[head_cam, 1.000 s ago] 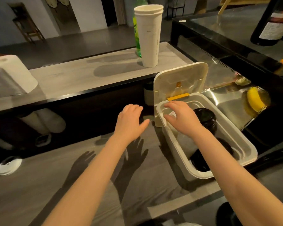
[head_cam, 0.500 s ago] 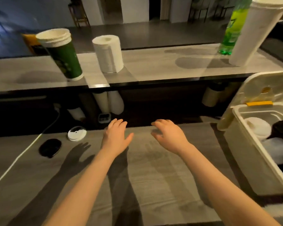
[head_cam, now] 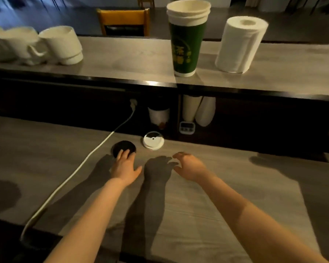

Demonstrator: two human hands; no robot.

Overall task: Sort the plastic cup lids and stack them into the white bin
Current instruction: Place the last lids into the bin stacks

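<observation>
A black cup lid lies flat on the grey wooden counter. Just to its right lies a white cup lid. My left hand is spread flat, and its fingertips reach onto the near edge of the black lid. My right hand hovers over the counter with loosely bent fingers and holds nothing, a short way to the near right of the white lid. The white bin is out of view.
A white cable runs diagonally across the counter left of the black lid. On the raised shelf stand a stack of green paper cups, a paper towel roll and white mugs. Below it sit cup stacks and a small timer.
The view has swung left, away from the white bin, which has left the frame. Both hands moved from the bin toward the two lids; my left fingertips now reach the black lid.
</observation>
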